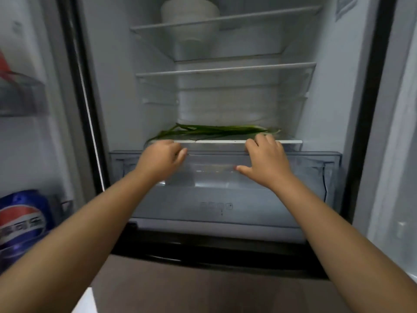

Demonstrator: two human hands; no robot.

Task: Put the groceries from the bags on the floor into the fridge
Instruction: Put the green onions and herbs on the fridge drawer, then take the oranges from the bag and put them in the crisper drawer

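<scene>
The fridge (334, 91) stands open, its white interior filling most of the view, with glass shelves one above another. At the bottom sits a clear crisper drawer (225, 177), pulled partly forward. The left door (29, 136) carries a blue cola can (21, 220) in its lower rack. A stack of white bowls (190, 16) stands on the top shelf. Green onions (212, 131) lie flat across the lowest shelf (216, 141), just above the drawer. Both arms reach in. The left hand (163, 158) has its fingers curled over the drawer's upper front edge, gripping it. The right hand (266, 163) lies looser, fingers bent over the front edge of the lowest shelf, thumb spread down against the drawer's front; whether it truly grips is unclear.
</scene>
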